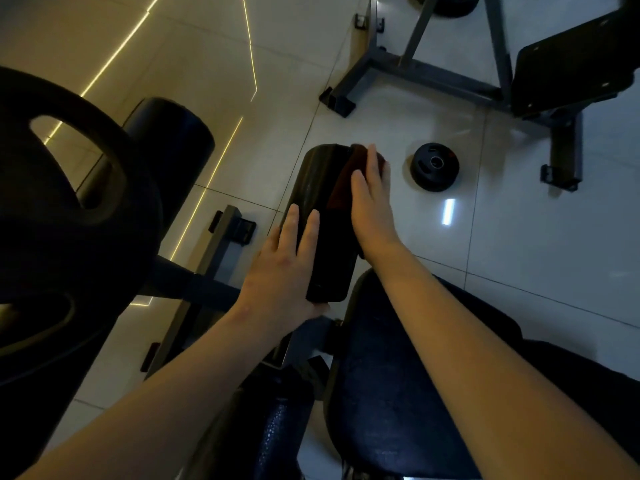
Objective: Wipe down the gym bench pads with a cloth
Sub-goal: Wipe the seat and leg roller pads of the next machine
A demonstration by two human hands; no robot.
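Left hand: forearm extended forward from the lower left. The palm grips the near left edge of the pad, fingers spread and laid flat on its top, thumb tucked under the near end.

Right hand: forearm extended forward from the lower right, crossing above the seat. The hand lies flat, fingers together and straight, pressed down on the cloth along the right edge of the pad. The fingertips reach the far end of the pad.

Pad: a long, dark, narrow surface running away from the person, centre of view, raised above the tiled floor.

Cloth: dark reddish, spread on the far right part of the pad, held between the right palm and the pad. Its right margin is hidden by the hand.

Surroundings: a small weight plate lies flat on the floor just right of the pad's far end. A large plate fills the left edge of view, with a roller beyond it. A grey frame stands on the floor at upper right, well apart from the pad
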